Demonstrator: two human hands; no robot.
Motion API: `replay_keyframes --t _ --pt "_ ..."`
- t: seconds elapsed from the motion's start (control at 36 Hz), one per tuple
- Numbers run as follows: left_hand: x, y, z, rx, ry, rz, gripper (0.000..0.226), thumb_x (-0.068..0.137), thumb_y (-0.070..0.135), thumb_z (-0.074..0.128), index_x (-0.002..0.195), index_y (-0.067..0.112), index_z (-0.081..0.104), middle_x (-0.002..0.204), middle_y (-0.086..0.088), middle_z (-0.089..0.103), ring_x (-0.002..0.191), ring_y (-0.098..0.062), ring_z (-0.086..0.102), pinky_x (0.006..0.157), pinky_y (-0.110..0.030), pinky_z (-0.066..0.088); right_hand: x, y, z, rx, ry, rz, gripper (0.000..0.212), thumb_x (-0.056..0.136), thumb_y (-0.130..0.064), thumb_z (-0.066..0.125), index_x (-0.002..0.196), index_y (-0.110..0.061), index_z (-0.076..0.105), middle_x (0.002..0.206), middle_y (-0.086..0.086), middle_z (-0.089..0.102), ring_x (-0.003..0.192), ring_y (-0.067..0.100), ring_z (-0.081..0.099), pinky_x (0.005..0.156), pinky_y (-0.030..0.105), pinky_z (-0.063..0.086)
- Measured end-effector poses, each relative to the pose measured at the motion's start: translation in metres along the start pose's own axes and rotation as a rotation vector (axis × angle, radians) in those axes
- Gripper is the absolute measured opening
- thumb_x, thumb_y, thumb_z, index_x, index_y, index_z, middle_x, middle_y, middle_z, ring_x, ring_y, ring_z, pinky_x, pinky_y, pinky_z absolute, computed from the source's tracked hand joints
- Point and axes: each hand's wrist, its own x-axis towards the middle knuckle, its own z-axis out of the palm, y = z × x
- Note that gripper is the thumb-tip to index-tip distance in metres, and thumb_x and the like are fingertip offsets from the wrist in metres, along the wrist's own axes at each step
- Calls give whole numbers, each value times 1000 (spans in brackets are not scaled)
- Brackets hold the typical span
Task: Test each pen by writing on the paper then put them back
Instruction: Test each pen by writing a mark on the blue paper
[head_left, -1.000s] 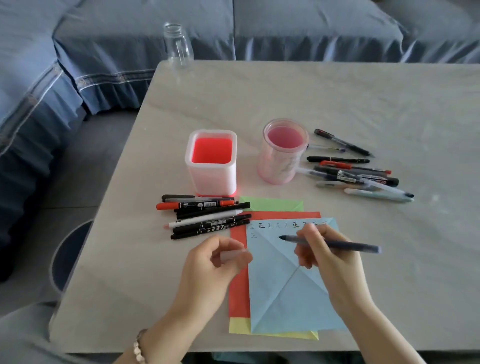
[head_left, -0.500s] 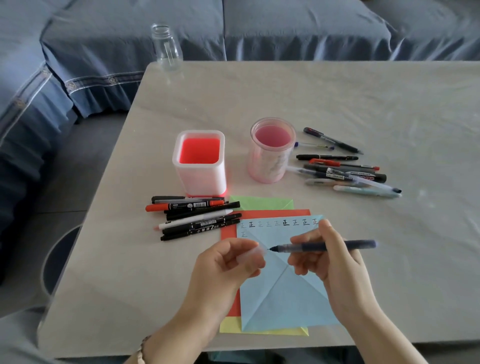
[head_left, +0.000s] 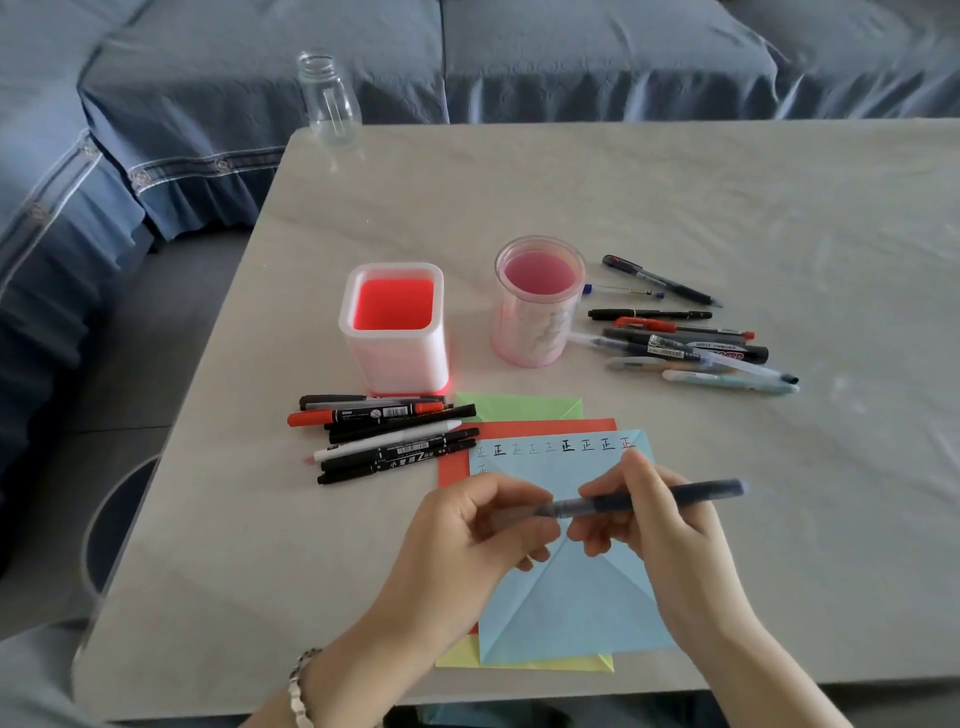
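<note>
My right hand (head_left: 660, 540) grips a dark blue pen (head_left: 675, 496) held level above the blue paper (head_left: 571, 613). My left hand (head_left: 467, 540) pinches its clear cap (head_left: 550, 512) against the pen's tip end; the tip is hidden inside the cap. A row of written characters (head_left: 566, 446) runs along the blue paper's top edge. Several markers (head_left: 384, 439) lie left of the paper. More pens (head_left: 691, 343) lie in a loose pile at the right. Two holders stand behind: a square white one (head_left: 395, 332) with a red inside and a round pink one (head_left: 537, 301).
Red (head_left: 540, 426), green (head_left: 519, 405) and yellow (head_left: 519, 662) sheets lie under the blue paper. A clear glass bottle (head_left: 330, 104) stands at the table's far left corner. A blue sofa (head_left: 467, 57) runs behind the grey table (head_left: 727, 208).
My hands came together: the pen's tip, bare half a second ago, now sits in the cap held by my left hand. The pen has turned level above the paper.
</note>
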Motion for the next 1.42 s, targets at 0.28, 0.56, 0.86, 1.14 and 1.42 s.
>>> replay_keyframes --t 0.28,0.56,0.86,1.14,1.42 --pt "7 6 1 317 -180 25 21 89 28 60 69 23 60 52 9 37 50 -9 32 51 -23 27 6 1 -2 -100 -33 -105 44 85 -10 43 43 -16 56 38 5 47 37 11 38 41 14 32" --pt "22 21 11 -162 -409 -294 27 88 24 57 63 15 61 48 7 25 41 -6 21 39 -14 21 12 -13 -11 -126 -109 -188 53 92 -2 36 44 -15 54 43 8 54 38 13 44 41 19 37" --pt "26 -20 -13 736 212 188 9 93 24 53 97 25 60 85 17 59 83 -4 56 71 -22 41 82 12 -71 -1022 130 -342 22 86 -16 61 108 -14 64 104 4 62 91 14 59 81 22 42" --pt "25 -27 -48 751 438 255 14 90 15 56 89 28 57 87 14 60 79 -5 57 67 -17 41 133 1 -103 -1383 246 -230 35 82 -2 54 117 -7 51 117 13 59 118 31 41 95 38 28" --pt "57 -32 -88 1097 627 318 12 79 5 69 90 9 69 88 -9 61 82 -36 55 74 -44 43 87 11 -86 -1239 34 -334 24 89 -11 57 113 -10 59 106 7 59 98 30 56 80 34 38"
